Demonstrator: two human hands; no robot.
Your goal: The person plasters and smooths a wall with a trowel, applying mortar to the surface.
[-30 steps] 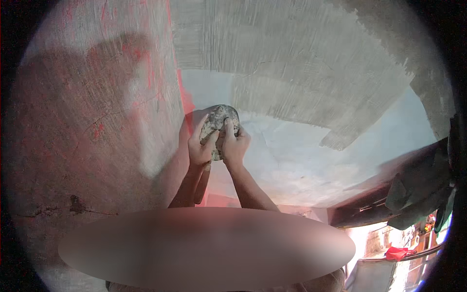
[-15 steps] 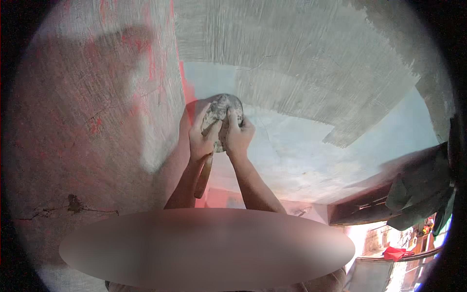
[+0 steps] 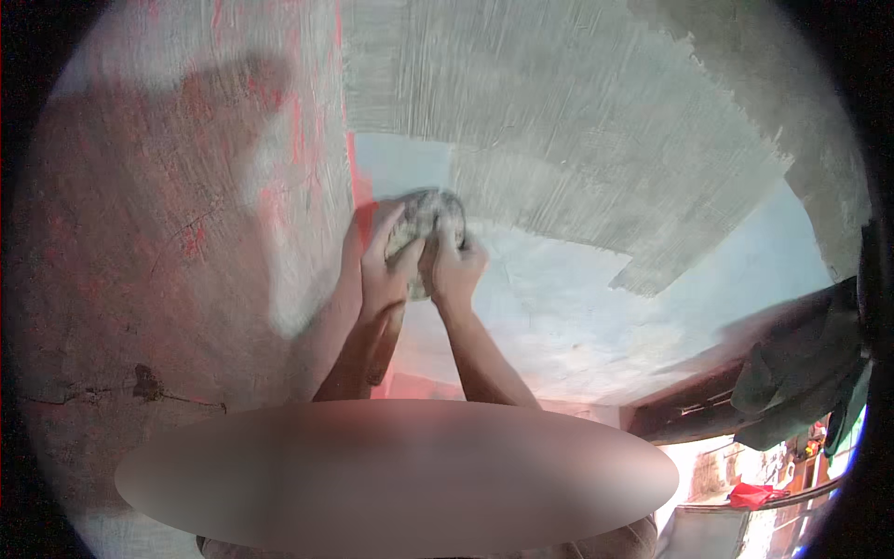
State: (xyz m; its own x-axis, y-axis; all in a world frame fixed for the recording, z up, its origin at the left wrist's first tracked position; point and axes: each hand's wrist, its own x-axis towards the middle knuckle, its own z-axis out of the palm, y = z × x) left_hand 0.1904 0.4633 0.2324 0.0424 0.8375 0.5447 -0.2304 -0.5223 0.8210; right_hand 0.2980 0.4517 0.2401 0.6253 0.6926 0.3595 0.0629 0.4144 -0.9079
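One roundish, mottled grey-and-cream disc [image 3: 421, 216] is the main thing, just right of the upright red-painted strip [image 3: 360, 186]. Too blurry to tell its material, or whether it touches the plaster. Two bare hands are on it: the left hand [image 3: 383, 270] has its fingers curled round the edge nearer the strip, the right hand [image 3: 458, 267] grips the farther edge, and both thumbs lie over the near face. My worry: it's an edge grip, so if either set of fingers loosened, the disc could tip or slip out. One long brown, wooden-looking handle [image 3: 387, 349] sits below the strip, slightly right; can't tell if it joins the disc. A forearm could knock it. Further out, one streaky grey plaster patch [image 3: 559, 121] up and right of the strip, some dark, draped cloth [image 3: 792, 373] far right and lower (overlapping folds, can't count), and one crumpled red item [image 3: 752, 495] below that.
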